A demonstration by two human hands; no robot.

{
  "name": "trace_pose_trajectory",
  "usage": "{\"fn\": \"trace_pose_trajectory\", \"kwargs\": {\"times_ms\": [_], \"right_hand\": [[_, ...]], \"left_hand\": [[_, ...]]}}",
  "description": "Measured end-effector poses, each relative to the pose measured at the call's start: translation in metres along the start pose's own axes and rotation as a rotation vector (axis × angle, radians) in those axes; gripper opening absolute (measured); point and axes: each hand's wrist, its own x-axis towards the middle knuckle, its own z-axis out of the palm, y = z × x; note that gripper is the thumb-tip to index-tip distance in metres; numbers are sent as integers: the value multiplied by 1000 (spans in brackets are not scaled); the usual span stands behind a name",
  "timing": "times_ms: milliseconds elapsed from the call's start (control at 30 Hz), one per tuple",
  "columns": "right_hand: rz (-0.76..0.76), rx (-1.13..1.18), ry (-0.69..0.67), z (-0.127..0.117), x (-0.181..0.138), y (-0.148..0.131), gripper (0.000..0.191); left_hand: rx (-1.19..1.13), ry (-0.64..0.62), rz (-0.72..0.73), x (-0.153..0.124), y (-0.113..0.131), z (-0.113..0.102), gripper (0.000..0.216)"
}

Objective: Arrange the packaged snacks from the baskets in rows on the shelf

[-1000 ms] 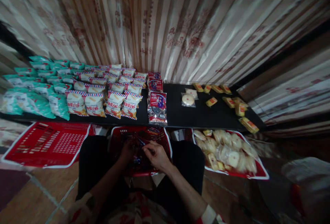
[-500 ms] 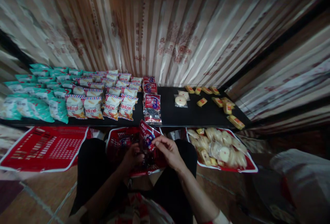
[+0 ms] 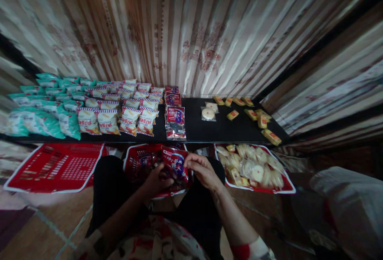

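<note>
Pinching a red packet (image 3: 174, 161) over the middle basket (image 3: 129, 157).
The right hand (image 3: 205, 173), at the packet's three o'clock, has thumb and fingers clamped on its edge; the left hand (image 3: 156, 181) is at eight o'clock, its fingers too shadowed to tell whether they grip. Toward twelve, matching packets (image 3: 175, 121) lie on the black shelf (image 3: 196, 130); toward nine sits the left basket (image 3: 80, 168), toward three the filled right basket (image 3: 289, 185).

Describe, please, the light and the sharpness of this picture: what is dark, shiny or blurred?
Head view: dim light, the middle basket shadowed inside; head view: pale sheen on the curtain; head view: smeared right edge; head view: packet in the right hand, small print unreadable.
</note>
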Motion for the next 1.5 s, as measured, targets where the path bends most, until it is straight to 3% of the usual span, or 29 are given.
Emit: {"fn": "trace_pose_trajectory", "kwargs": {"times_ms": [67,133,267,433,500,733,933,1033,1133,1333,1500], "right_hand": [[14,47,66,-1,3,0,21],[9,96,159,-3,7,3,22],[-52,136,270,-10,13,12,25],[-96,318,379,-10,11,24,72],[-81,341,411,-9,9,31,83],[-18,222,402,-10,0,57,66],[-27,160,504,-21,8,55,76],[-53,132,528,-29,27,44,78],[-111,70,562,-39,57,28,76],[-251,-235,551,-59,139,1,73],[-289,-446,567,-69,209,-20,79]], "left_hand": [[22,-152,-27,-1,7,1,27],[-28,-220,-52,-2,11,5,24],[-57,-113,-41,-2,18,9,31],[81,71,27,6,28,13,31],[139,144,58,10,30,16,32],[120,175,86,25,30,35,25],[51,173,79,44,38,44,22],[-2,186,114,55,49,44,22],[48,288,182,69,59,44,39],[534,546,466,108,79,41,50],[827,513,587,146,96,35,50]]}}
